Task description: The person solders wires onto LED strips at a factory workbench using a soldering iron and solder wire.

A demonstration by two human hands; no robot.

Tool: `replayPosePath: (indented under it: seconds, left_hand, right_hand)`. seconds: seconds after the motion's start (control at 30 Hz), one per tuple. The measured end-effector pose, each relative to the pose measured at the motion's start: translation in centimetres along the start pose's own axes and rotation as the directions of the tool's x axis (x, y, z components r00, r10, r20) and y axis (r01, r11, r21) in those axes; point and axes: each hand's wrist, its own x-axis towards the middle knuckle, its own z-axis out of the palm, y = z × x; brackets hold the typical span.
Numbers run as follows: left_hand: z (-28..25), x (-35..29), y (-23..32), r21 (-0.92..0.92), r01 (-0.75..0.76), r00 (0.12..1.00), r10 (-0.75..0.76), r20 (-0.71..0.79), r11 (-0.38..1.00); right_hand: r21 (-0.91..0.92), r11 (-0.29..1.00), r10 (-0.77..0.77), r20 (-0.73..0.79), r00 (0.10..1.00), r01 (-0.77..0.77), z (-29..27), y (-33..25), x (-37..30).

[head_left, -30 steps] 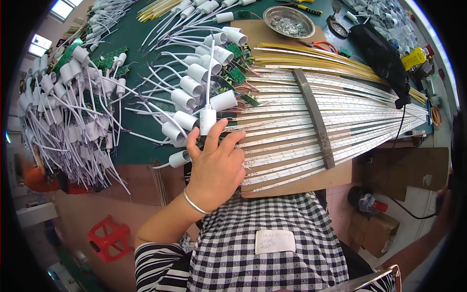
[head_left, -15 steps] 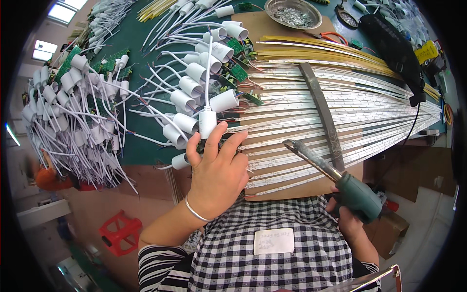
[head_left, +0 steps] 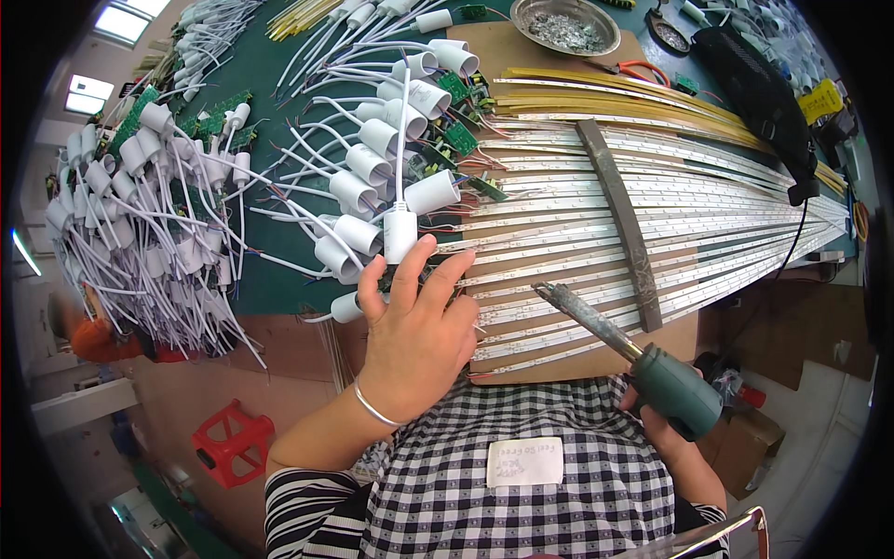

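My left hand (head_left: 414,340), a bangle at its wrist, is closed at the left ends of the LED strips (head_left: 540,279). Its fingertips hold the lower end of a white cylindrical cap (head_left: 400,237), from which a white cable rises. What sits under the fingers is mostly hidden. In my right hand (head_left: 659,430) is the dark green handle of a soldering iron (head_left: 596,322). The iron's dark tip points up and left, above the strips and apart from my left hand. More white caps (head_left: 353,191) with cables lie beyond my left hand, several beside small green circuit boards (head_left: 458,140).
A dark bar (head_left: 619,224) lies across the strips, on brown board (head_left: 666,345). Farther back are a metal bowl (head_left: 565,26) of shiny scraps, orange-handled pliers (head_left: 644,71) and a black pouch (head_left: 750,98). Cabled caps (head_left: 140,233) pile up at left. A red stool (head_left: 233,443) stands below.
The soldering iron has shifted a little left and toward me, and it has turned slightly in my right hand. My left hand keeps its place on the cap.
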Motion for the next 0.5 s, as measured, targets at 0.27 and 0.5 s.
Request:
replayPosePath:
  seconds: [0.27,0.5]
  left_hand:
    - [-0.7,-0.4,-1.7,-0.206,-0.166,0.986,0.163,-0.029,0.964]
    - [0.5,-0.8,-1.9,-0.112,-0.22,0.971,0.207,-0.121,0.969]
  right_hand:
    - [0.052,0.999,0.007,-0.017,1.0,-0.007,-0.3,0.8,-0.5]
    - [-0.087,0.996,-0.016,-0.051,0.999,0.011,0.8,-0.7,0.5]
